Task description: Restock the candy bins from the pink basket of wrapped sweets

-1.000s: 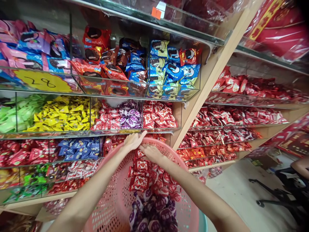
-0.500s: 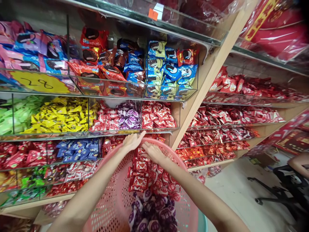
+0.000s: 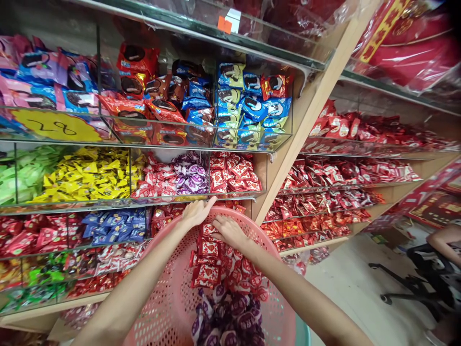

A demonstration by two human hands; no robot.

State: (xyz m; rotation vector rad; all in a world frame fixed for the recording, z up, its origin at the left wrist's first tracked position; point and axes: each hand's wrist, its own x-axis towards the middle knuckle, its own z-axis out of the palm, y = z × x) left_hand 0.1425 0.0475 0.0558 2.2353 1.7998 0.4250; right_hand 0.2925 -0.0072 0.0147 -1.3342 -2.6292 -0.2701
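Down by the glass candy shelves point(image 3: 90, 204), the left hand point(image 3: 196, 212) is at the far rim of a pink perforated plastic basket point(image 3: 162, 293), thumb stuck out, can't really tell if the other fingers grip it; right hand point(image 3: 229, 229) is just beside it, fingers bent over the red-and-white square packets point(image 3: 207, 275), can't tell if it's got one; those sit inside the basket next to red twist-wrapped candies point(image 3: 240, 273); purple twist-wrapped candies point(image 3: 230, 321) are piled nearest the camera.

Two slim forearms point(image 3: 142, 282) are seen bare and tapered to narrow wrists point(image 3: 185, 224); the left hand point(image 3: 195, 212), with a slender thumb point(image 3: 211, 204), and the right hand point(image 3: 229, 230) are likewise uncovered.
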